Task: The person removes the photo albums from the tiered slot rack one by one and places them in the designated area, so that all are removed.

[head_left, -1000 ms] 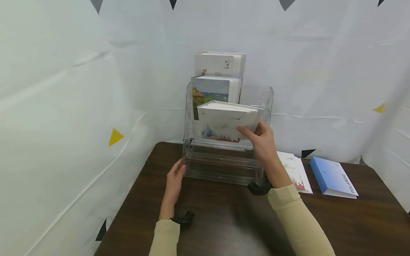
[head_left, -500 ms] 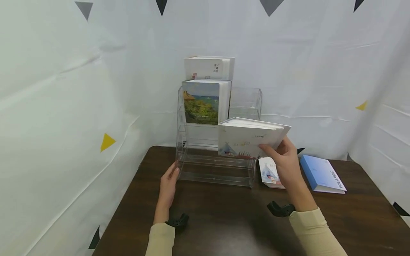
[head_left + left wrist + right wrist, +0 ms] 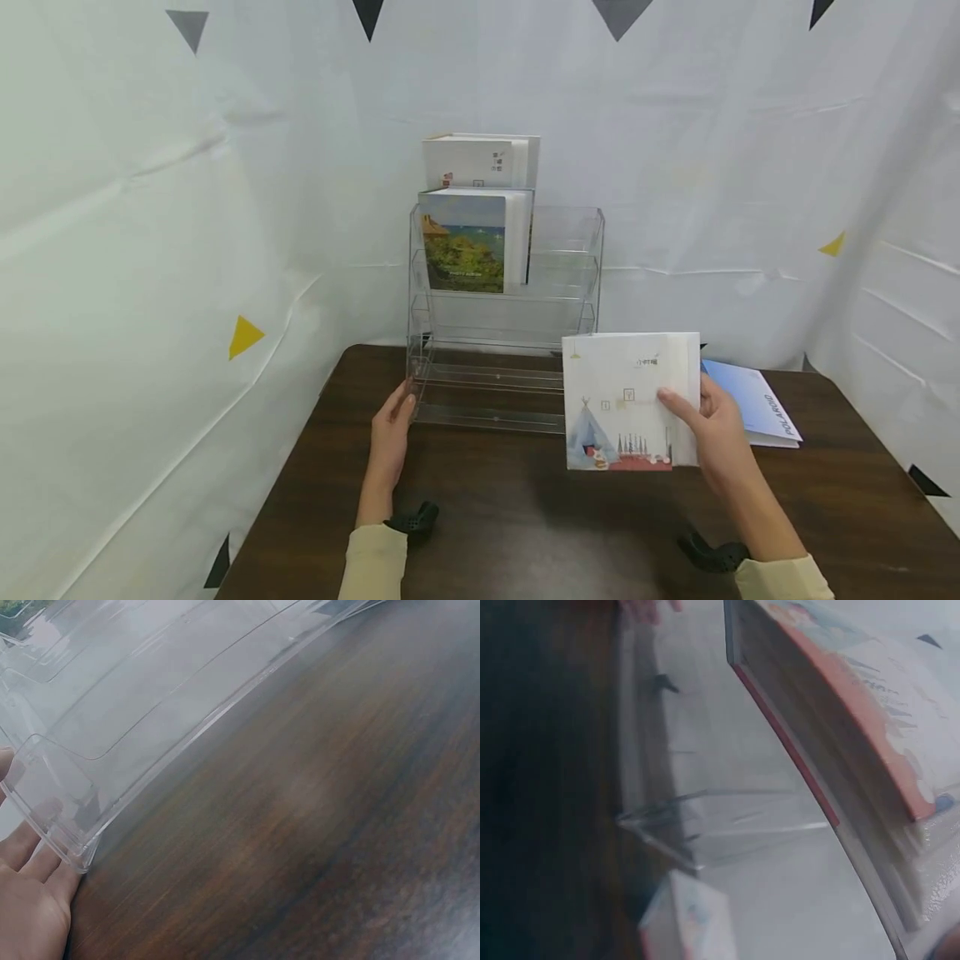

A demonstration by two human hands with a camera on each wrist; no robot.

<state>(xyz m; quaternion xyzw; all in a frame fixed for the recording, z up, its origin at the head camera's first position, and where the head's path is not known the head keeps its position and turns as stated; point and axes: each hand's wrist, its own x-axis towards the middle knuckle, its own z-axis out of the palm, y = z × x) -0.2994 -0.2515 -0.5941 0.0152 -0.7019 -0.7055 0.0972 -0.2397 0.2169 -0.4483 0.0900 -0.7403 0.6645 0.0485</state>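
Note:
My right hand [image 3: 723,437] grips a white photo album [image 3: 622,433] by its right edge, thumb on the front cover, which shows a blue tent and a red strip. The right wrist view shows the album's page edges [image 3: 832,750] up close. My left hand [image 3: 390,433] holds the lower left side of a clear tiered display rack [image 3: 495,418]. In the left wrist view, fingers [image 3: 49,862] lie along the rack's side panel. On the upper tiers stand an album with a seaside painting [image 3: 465,250] and, behind it, a white album [image 3: 468,158].
A blue album marked POLAROID [image 3: 761,404] lies on the dark wooden table [image 3: 525,533] at the right, partly hidden by my right hand. In the right wrist view another white album [image 3: 701,919] stands out near the rack's corner. White fabric [image 3: 712,167] hangs behind.
My right hand has drawn the white tent album off the rack's front, down and to the right, and its cover now faces me. My left hand stays at the rack's side.

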